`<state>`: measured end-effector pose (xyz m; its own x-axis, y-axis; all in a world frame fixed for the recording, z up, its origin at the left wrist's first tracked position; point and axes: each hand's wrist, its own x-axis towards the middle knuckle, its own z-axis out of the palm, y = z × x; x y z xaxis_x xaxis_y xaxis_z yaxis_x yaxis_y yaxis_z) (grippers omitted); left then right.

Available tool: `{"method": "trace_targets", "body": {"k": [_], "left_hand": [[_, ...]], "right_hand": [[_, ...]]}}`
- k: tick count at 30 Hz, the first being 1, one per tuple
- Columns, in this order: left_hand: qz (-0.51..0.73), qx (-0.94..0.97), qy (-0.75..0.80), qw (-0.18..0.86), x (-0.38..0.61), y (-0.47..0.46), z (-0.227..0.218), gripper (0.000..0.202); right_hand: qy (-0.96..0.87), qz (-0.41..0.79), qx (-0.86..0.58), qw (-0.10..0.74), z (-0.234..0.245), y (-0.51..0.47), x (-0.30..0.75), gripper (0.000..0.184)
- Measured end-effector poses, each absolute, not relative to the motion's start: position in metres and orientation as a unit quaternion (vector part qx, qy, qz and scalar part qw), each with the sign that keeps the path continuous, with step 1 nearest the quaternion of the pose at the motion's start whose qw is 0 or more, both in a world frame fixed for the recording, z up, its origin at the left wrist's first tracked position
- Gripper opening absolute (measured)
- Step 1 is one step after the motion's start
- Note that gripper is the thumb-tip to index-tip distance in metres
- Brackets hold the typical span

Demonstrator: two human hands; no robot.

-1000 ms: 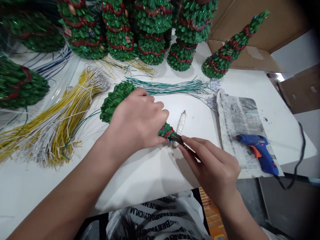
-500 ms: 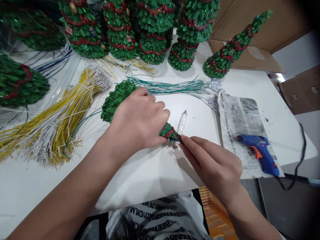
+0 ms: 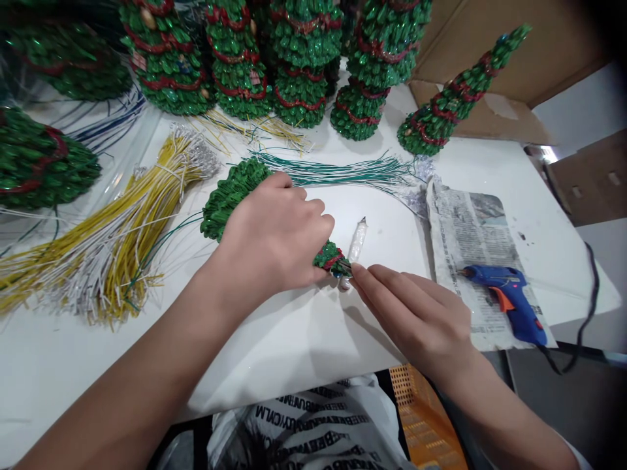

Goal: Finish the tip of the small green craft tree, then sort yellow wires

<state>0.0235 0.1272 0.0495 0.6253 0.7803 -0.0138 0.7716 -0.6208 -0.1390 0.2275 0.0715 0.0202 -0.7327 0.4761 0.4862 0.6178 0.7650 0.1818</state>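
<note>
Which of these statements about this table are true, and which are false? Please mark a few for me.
The left hand rests on a glittery green tree lying on its side: true.
The blue glue gun is in the right hand: false, it lies on a sheet of newspaper, and the right hand is at the tree's narrow tip.
Yellow and white wires lie bundled left of the hands: true.
The green wires are wound around that tree: false, they lie in a loose bundle beyond it.

Blue glue gun on newspaper; wire bundles
</note>
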Motion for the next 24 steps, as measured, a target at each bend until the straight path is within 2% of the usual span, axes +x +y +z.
{"method": "trace_targets", "body": {"k": [24], "left_hand": [[0.04,-0.899,-0.431,0.061,0.0238,0.1272,0.0493,0.046]], "right_hand": [[-0.906,-0.143,-0.334,0.217,0.0189,0.0721,0.2276,0.025]]}}
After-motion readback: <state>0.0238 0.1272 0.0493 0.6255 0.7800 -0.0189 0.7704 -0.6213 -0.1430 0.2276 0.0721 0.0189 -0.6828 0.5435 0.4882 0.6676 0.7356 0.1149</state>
